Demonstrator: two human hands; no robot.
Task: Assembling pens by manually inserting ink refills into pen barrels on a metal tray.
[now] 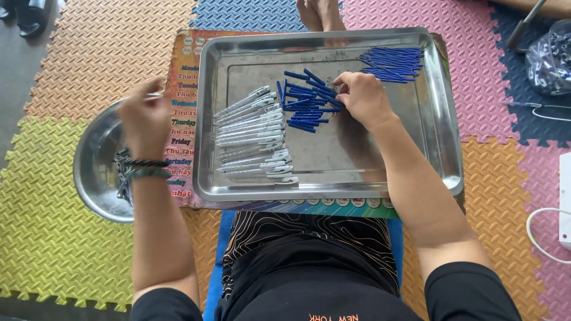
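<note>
A steel tray (443, 119) lies in front of me. A row of white pen barrels (253, 137) fills its left part. In the middle sits a loose heap of short blue pen parts (303, 104). My right hand (363, 95) rests on the heap's right edge, fingers curled onto the pieces; what they pinch is hidden. A neater pile of blue parts (392, 64) lies at the tray's far right corner. My left hand (146, 116) hovers over a round steel bowl (95, 172), its fingers bent downward and its palm hidden.
The tray rests on a colourful printed board (181, 89) over foam puzzle mats (65, 238). A plastic bag of small parts (550, 56) lies far right, with a white cable (538, 235) nearby. Another person's bare feet (320, 15) show beyond the tray.
</note>
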